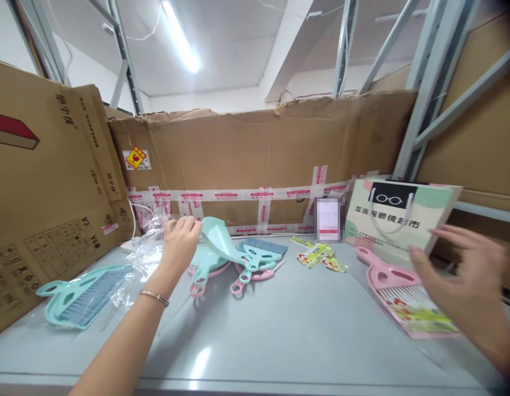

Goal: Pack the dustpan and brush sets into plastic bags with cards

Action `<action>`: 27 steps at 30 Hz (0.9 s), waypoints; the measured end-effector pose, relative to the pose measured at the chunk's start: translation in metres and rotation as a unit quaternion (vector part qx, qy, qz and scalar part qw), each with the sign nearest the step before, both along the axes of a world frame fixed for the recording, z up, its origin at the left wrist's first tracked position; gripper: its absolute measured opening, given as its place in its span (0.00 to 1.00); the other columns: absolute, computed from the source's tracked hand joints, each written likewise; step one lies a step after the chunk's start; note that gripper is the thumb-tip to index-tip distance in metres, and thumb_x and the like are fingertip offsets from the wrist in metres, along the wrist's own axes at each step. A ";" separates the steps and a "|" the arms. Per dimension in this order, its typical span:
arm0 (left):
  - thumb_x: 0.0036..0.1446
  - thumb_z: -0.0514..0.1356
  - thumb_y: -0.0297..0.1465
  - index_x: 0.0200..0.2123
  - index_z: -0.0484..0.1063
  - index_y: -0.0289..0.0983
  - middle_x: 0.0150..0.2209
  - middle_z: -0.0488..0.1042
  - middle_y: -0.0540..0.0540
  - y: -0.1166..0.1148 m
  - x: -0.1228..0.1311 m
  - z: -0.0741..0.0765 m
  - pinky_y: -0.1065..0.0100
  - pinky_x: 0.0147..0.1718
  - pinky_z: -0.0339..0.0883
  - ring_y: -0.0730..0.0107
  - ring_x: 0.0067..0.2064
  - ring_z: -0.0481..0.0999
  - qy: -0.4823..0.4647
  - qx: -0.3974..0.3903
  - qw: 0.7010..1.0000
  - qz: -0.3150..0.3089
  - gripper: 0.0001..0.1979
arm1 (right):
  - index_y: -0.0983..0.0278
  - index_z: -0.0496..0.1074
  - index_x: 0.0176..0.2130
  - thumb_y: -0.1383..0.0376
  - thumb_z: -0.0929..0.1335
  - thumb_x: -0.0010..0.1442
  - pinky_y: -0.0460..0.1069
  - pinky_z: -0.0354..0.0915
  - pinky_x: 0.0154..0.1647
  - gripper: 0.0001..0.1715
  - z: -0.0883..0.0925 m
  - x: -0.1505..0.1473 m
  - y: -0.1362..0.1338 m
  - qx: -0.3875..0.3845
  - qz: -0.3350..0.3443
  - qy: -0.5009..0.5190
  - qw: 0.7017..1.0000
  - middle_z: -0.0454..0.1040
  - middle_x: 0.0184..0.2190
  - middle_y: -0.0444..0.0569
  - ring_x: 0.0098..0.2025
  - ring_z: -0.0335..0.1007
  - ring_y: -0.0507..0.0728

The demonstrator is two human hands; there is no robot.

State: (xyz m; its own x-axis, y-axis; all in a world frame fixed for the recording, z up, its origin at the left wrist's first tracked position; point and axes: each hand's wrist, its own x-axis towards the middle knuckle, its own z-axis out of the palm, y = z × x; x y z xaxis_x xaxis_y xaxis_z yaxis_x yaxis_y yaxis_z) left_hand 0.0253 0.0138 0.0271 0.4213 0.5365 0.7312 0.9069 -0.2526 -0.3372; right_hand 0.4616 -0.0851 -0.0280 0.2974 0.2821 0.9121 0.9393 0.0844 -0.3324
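Note:
My left hand [181,239] is closed with its fingers at the edge of a tilted mint-green dustpan [217,237], whose handle points down to the right. Below it lie another mint dustpan [207,261] with pink showing under it, and a mint brush [261,253] with blue-grey bristles on a pink piece. Crumpled clear plastic [145,256] lies behind my left wrist. My right hand [473,275] is open, fingers apart, over a pink dustpan and brush set [390,280] with a printed card, in clear wrapping. Part of that set is hidden by the hand.
A wrapped mint dustpan and brush set [83,300] lies at the left of the grey table [279,341]. Printed cards [318,254] lie at the back, near a paper bag [399,220] with rope handles. Cardboard boxes [246,148] and metal shelf posts [428,82] surround the table.

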 end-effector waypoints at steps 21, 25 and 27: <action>0.56 0.55 0.40 0.51 0.66 0.43 0.51 0.69 0.42 -0.024 0.033 -0.032 0.59 0.45 0.68 0.59 0.51 0.70 -0.451 -0.486 0.667 -0.340 0.20 | 0.64 0.71 0.39 0.51 0.73 0.43 0.52 0.67 0.35 0.26 -0.022 -0.161 0.047 -0.328 0.556 0.450 0.617 0.76 0.31 0.48 0.33 0.73 0.59; 0.47 0.63 0.40 0.42 0.72 0.39 0.35 0.76 0.45 -0.019 0.027 -0.037 0.66 0.32 0.69 0.61 0.37 0.75 -0.512 -0.518 0.628 -0.275 0.19 | 0.62 0.70 0.42 0.48 0.69 0.48 0.53 0.67 0.38 0.27 -0.018 -0.161 0.058 -0.358 0.587 0.412 0.597 0.76 0.33 0.48 0.35 0.72 0.57; 0.44 0.64 0.41 0.39 0.72 0.37 0.31 0.75 0.46 -0.013 0.021 -0.034 0.69 0.26 0.67 0.65 0.31 0.74 -0.584 -0.466 0.617 -0.247 0.19 | 0.62 0.69 0.44 0.46 0.65 0.52 0.54 0.66 0.40 0.28 -0.013 -0.151 0.071 -0.350 0.587 0.368 0.630 0.75 0.34 0.50 0.37 0.71 0.57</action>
